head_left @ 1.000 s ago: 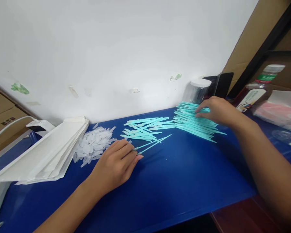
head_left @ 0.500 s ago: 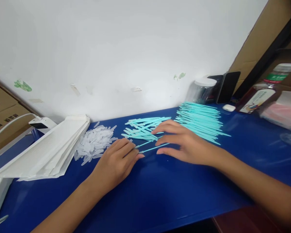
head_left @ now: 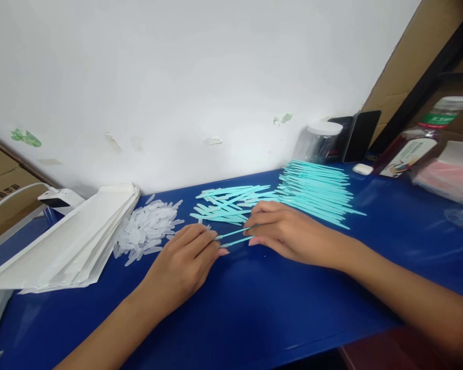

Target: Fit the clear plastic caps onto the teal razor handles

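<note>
1. Your left hand (head_left: 189,257) is closed narrow, pinching the left ends of two thin teal sticks (head_left: 237,241).
2. Your right hand (head_left: 281,228) is closed around the other ends of the same sticks; its fingers hide their tips. The sticks span the gap between your hands, side by side, above the blue desk (head_left: 235,313).
3. Just behind your hands you have a crisscrossed teal heap (head_left: 224,205), and to its right a larger, neater teal pile (head_left: 316,192), its pieces lying roughly parallel.
4. Left of the crisscrossed heap, you have a loose mound of translucent pieces (head_left: 148,228), lying straight on the desk. Beside that is a fanned stack of white sleeves (head_left: 81,236); whether anything is inside them, you cannot tell.
5. Behind the neat pile, near the wall, your clear jar (head_left: 312,146) stands upright under a white lid (head_left: 324,128); its contents are unclear.
6. To its right, your bottle (head_left: 411,146) is capped and contains dark reddish liquid behind a pale label.
7. At the far right, a clear plastic package (head_left: 449,172) contains something pink.
8. At the left edge, a printed cardboard box (head_left: 3,190) shows only its outside to you.
</note>
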A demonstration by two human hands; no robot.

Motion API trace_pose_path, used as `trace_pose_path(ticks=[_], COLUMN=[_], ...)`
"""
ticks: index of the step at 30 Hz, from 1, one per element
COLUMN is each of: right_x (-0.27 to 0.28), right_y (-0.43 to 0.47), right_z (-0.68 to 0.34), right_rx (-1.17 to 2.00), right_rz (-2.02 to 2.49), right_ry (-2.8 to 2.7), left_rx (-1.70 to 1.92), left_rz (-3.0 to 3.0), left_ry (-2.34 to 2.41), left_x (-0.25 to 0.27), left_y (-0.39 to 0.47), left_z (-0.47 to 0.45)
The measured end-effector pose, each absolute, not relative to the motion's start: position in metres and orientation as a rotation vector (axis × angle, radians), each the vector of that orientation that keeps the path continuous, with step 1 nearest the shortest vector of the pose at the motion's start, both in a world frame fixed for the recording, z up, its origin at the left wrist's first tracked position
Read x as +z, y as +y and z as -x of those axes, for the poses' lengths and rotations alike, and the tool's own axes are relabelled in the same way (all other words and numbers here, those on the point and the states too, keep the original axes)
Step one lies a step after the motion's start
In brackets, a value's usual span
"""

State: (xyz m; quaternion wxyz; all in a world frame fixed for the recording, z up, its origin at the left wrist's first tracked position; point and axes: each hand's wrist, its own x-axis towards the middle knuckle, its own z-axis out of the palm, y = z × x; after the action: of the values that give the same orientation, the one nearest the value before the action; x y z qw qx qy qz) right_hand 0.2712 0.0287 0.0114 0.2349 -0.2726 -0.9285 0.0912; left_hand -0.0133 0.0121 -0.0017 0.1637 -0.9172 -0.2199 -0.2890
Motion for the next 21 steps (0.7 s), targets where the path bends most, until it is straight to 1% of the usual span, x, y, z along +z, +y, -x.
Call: trace_pose_path(ticks=[6, 9, 11, 14, 17, 19, 21], right_x=[0.024, 0.03, 0.032, 0.034, 0.033, 0.032, 0.032], right_y=[0.043, 0.057, 0.068, 0.084, 0.097, 0.1, 0.1], right_z=[-0.298, -0.326, -0.353, -0.396, -0.427, -0.435, -0.437], right_rx=[0.108, 0.01, -0.11, -0.3, -0.277, -0.225, -0.191], right_rz=[0.847, 0.939, 1.067, 1.382, 1.725, 1.815, 1.804], right_ry=[-2.485, -2.467, -2.376, -2.172, -2.089, -2.086, -2.119], left_rx=[-0.833, -0.773, -0.716, -0.611, -0.481, -0.413, -0.323], left_rz=[2.595, 2.543, 2.513, 2.477, 2.411, 2.361, 2.307], left_ry=[-0.669, -0.754, -0.82, -0.926, -1.005, -1.068, -1.188], left_x=[0.002, 0.004, 0.005, 0.005, 0.006, 0.008, 0.012], left_y=[0.022, 0.027, 0.031, 0.037, 0.046, 0.053, 0.057], left_z=[0.025, 0.034, 0.039, 0.048, 0.062, 0.073, 0.083])
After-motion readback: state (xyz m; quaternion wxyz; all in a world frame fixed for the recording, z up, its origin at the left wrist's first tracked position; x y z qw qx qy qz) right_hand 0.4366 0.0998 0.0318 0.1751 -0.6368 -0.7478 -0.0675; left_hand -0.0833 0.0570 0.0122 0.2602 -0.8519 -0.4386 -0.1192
